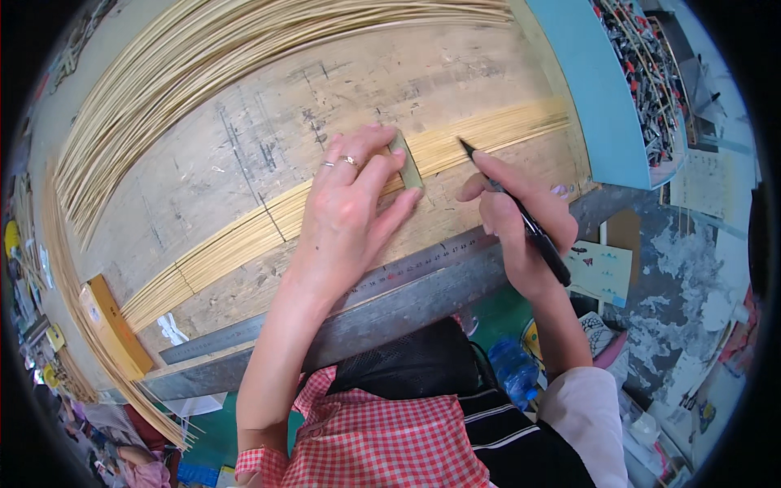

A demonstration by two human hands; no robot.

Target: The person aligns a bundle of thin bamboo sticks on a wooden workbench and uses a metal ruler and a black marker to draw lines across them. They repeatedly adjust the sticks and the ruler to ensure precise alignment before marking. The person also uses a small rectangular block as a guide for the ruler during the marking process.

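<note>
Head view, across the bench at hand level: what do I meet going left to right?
Yellow-brown block, left hand with fingers on a flat greenish bar, right hand holding a black pen, heap of small red-and-black pieces.

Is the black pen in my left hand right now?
No, the right hand holds the black pen, while the left hand holds a greenish block across the pale strips.

Up there on the head, one fisheye camera peers down from close by, the left hand (pixel 346 203) and right hand (pixel 529 207) mid-view, the bench (pixel 455 73) bowed by the lens.
</note>
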